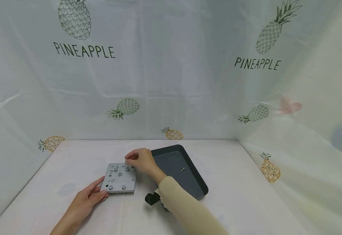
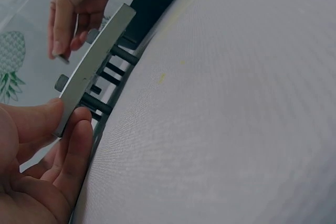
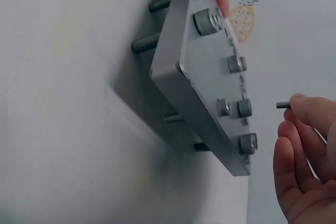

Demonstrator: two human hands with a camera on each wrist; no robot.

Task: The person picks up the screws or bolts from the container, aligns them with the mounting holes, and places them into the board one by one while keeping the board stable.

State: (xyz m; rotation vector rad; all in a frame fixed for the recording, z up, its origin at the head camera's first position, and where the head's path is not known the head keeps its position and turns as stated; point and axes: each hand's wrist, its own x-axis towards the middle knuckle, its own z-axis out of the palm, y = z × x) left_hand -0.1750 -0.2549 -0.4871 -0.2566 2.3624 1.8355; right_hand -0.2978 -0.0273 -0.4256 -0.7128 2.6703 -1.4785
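A square grey metal plate [image 1: 126, 180] carries several socket-head screws [image 3: 206, 22], and their threaded shanks [image 2: 97, 103] stick out underneath, holding it above the white cloth. My left hand [image 1: 84, 199] grips the near-left corner, thumb on top and fingers at the underside. Over the far edge, my right hand [image 1: 142, 161] pinches a small screw [image 3: 283, 105] between thumb and fingertips. In the right wrist view that screw is apart from the plate. Some holes in the plate hold no screw.
Right of the plate lies a dark grey tray [image 1: 171, 161], partly hidden by the right forearm. One loose screw [image 1: 182, 170] lies in it. A black object [image 1: 152, 198] shows beside the right cuff. White pineapple-printed sheeting [image 1: 185, 81] hangs behind and at both sides.
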